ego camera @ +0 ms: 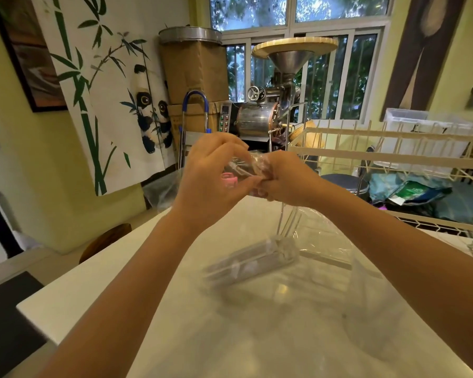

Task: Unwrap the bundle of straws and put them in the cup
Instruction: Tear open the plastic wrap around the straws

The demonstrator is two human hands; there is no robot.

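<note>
Both of my hands are raised above the white table (153, 301), gripping one small bundle of straws (242, 169) in clear plastic wrap between them. My left hand (212, 175) holds its left end, my right hand (281, 178) pinches the right end. Something pink (228, 179) shows behind my left fingers. Below the hands a clear cup (287, 246) stands on the table with several thin straws (288, 221) sticking out of it. A second wrapped bundle of straws (246, 264) lies flat on the table just left of the cup. Loose clear wrap (328, 241) lies to the right of the cup.
A white wire dish rack (380, 156) stands along the table's right side. Behind the table are a metal roasting machine (265, 115), cardboard boxes (194, 75) and a panda curtain (115, 99). The table's left edge drops to the floor with a dark mat (8, 317).
</note>
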